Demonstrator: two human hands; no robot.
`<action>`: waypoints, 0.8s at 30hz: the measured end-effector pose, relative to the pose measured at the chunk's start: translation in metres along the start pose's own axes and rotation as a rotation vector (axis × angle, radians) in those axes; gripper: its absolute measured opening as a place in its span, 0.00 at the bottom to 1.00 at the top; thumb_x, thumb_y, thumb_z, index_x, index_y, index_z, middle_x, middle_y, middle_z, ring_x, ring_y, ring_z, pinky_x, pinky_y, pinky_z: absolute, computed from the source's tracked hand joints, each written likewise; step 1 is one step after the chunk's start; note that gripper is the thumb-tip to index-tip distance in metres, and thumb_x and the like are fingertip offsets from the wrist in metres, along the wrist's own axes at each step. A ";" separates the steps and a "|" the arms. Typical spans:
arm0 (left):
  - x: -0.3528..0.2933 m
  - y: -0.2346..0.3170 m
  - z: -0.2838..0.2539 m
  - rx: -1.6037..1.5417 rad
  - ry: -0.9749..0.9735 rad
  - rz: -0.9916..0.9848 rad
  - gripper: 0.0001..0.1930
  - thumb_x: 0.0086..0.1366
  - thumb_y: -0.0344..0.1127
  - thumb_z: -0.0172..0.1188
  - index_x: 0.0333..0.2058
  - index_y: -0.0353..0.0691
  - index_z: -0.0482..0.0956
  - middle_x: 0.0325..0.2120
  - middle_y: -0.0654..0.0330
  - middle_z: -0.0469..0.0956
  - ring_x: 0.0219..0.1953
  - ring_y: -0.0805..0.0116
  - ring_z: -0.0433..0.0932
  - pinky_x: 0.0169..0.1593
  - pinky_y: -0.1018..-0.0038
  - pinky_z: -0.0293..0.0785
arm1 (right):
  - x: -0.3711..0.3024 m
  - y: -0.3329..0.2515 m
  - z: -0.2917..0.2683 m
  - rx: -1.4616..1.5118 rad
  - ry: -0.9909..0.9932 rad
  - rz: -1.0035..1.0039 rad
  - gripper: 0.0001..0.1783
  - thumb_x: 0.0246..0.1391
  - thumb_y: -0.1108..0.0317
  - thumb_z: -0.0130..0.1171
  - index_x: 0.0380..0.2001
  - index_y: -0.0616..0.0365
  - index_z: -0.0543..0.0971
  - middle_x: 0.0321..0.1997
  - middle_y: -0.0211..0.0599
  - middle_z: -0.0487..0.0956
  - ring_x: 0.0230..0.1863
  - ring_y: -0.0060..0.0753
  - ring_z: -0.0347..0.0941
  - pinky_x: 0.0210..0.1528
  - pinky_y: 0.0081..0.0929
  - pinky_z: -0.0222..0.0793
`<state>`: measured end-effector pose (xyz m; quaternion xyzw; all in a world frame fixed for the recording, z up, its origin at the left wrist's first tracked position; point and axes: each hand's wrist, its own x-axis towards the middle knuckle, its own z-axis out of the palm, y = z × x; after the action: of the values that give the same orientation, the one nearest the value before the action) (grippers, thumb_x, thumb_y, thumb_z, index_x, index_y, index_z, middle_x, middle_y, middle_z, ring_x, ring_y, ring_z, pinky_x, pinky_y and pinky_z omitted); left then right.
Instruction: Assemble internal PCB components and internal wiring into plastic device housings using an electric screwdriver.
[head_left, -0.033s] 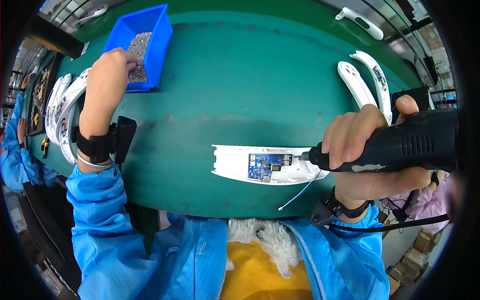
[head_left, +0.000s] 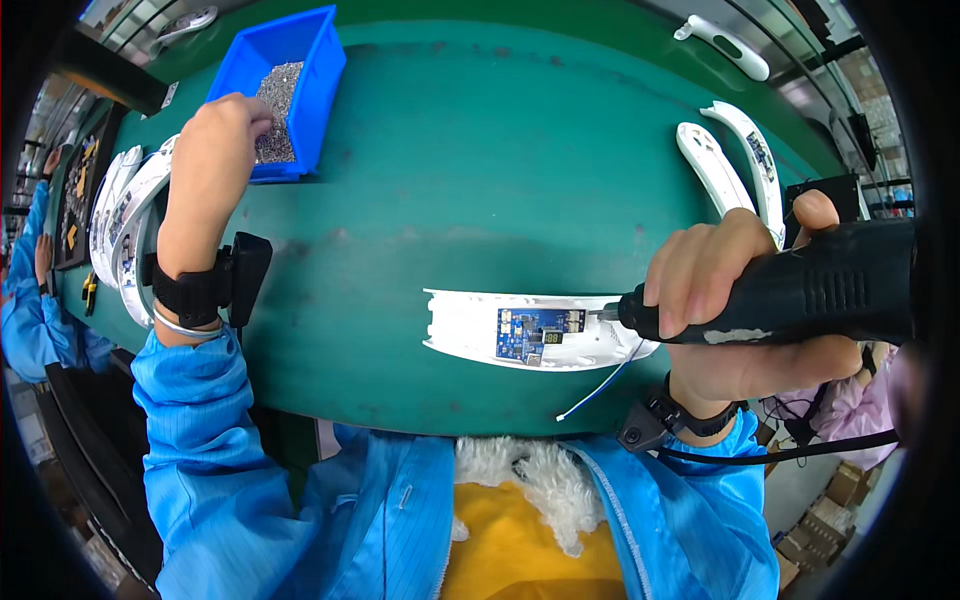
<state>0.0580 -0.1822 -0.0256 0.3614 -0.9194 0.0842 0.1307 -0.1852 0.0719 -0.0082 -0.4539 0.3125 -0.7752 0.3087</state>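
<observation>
My left hand reaches over the near left side of a blue bin of small metal screws. Its fingers are curled together at the screws; whatever they pinch is too small to make out. Wrapped in my right hand is a black electric screwdriver, held almost level and pointing left. The tip of its bit is by the right end of a blue circuit board, which has a small display. That board lies in a curved white plastic shell, from which a thin blue-and-white wire trails onto the table.
More white shells with boards stand at the left, near yellow-handled pliers and a dark tray. Two white shell parts lie at the right. A white handheld casing sits far right. At the far left is another person's blue sleeve.
</observation>
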 end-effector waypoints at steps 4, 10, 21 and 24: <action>0.001 0.005 -0.010 -0.134 0.021 -0.032 0.06 0.52 0.33 0.60 0.27 0.37 0.79 0.23 0.51 0.76 0.29 0.51 0.75 0.33 0.63 0.70 | 0.000 0.002 -0.002 -0.009 -0.034 0.009 0.47 0.47 0.27 0.40 0.59 0.52 0.53 0.19 0.31 0.68 0.13 0.25 0.64 0.19 0.26 0.63; 0.001 0.002 -0.007 -0.073 0.017 -0.152 0.07 0.57 0.34 0.56 0.28 0.37 0.78 0.23 0.51 0.77 0.28 0.51 0.75 0.33 0.64 0.70 | -0.001 0.003 -0.004 -0.048 -0.042 0.034 0.47 0.47 0.27 0.41 0.59 0.51 0.53 0.20 0.32 0.68 0.14 0.26 0.65 0.19 0.27 0.63; 0.000 0.028 -0.029 -0.291 0.272 0.058 0.05 0.51 0.30 0.62 0.26 0.34 0.77 0.21 0.57 0.75 0.24 0.61 0.74 0.30 0.72 0.68 | -0.001 0.007 -0.002 -0.066 -0.009 0.022 0.48 0.44 0.25 0.40 0.57 0.52 0.54 0.18 0.32 0.68 0.13 0.27 0.65 0.17 0.27 0.63; -0.017 0.082 -0.053 -0.425 0.224 0.237 0.04 0.48 0.30 0.63 0.24 0.39 0.79 0.22 0.60 0.74 0.26 0.63 0.73 0.31 0.72 0.66 | 0.000 0.013 -0.006 -0.109 -0.063 0.003 0.48 0.43 0.25 0.41 0.56 0.53 0.55 0.17 0.32 0.68 0.13 0.27 0.66 0.16 0.26 0.62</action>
<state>0.0232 -0.0986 0.0147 0.2042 -0.9321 -0.0568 0.2938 -0.1883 0.0648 -0.0206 -0.4936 0.3453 -0.7419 0.2945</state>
